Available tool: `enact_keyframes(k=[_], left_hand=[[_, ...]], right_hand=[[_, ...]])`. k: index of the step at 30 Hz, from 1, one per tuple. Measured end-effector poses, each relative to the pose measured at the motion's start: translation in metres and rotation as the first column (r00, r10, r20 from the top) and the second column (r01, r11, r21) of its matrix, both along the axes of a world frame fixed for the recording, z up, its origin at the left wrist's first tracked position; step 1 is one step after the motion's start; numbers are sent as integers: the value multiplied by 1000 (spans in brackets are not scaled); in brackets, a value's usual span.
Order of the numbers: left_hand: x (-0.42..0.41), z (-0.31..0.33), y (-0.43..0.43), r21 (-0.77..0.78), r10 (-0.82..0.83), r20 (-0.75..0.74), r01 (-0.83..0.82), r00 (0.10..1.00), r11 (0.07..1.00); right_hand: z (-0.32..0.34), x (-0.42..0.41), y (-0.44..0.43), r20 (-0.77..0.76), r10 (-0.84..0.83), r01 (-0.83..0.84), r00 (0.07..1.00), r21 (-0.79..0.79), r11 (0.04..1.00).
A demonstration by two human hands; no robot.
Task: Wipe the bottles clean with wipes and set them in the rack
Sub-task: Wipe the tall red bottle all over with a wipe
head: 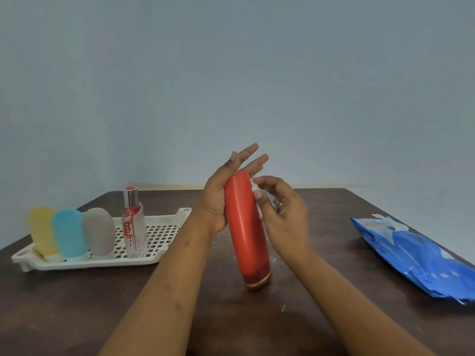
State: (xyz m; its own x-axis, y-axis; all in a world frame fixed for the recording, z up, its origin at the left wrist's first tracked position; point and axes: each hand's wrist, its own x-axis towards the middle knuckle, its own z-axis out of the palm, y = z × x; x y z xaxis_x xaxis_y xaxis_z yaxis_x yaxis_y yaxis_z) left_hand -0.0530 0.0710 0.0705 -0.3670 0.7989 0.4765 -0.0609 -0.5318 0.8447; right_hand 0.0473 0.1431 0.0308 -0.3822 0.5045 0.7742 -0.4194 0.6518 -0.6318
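Fingers (248, 152) of the left hand (217, 201) stick out straight, and its palm rests against the red bottle (246, 227) in the middle of the frame. The right hand (282, 214) curls its fingers and pinches a small white wipe (255, 185) against the bottle's other side. The bottle stands cap down on the brown table (231, 319), leaning a little. At the left, a white rack (159, 236) holds a yellow bottle (42, 229), a blue bottle (68, 232), a grey bottle (99, 231) and a clear spray bottle (132, 227). A blue wipes pack (411, 255) lies at the right.
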Motion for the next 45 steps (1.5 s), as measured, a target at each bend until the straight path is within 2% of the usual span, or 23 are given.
enact_keyframes(k=[4,9,15,21,26,28,31,35,41,45], left_hand=[[14,3,3,37,-32,-42,33,999,999],[15,3,4,57,75,-142,-68,987,996],[11,4,-2,23,125,-155,-123,980,992],[7,4,-6,-8,114,-46,-114,992,993],[10,4,-6,-29,79,-15,-79,997,996],[13,4,-6,-39,33,15,-33,999,999],[15,7,-4,-7,-19,24,19,1000,1000],[20,10,-4,12,-27,-88,28,996,1000],[15,14,-2,60,11,-163,-1,987,998],[17,13,-4,42,-8,-107,13,994,999]], right_hand=[[11,5,-2,-152,119,-140,981,-135,981],[13,7,3,-135,180,-203,974,-190,961],[9,12,20,47,314,-293,948,-250,923],[8,17,33,230,390,-327,892,-268,906],[12,25,41,370,435,-337,821,-302,892],[16,25,36,282,412,-343,866,-264,901],[25,23,22,27,259,-249,966,-199,948],[31,23,4,-221,145,-197,964,-233,952],[28,26,-14,-310,-79,28,948,-165,986],[28,37,-16,-346,-186,151,920,-126,980]])
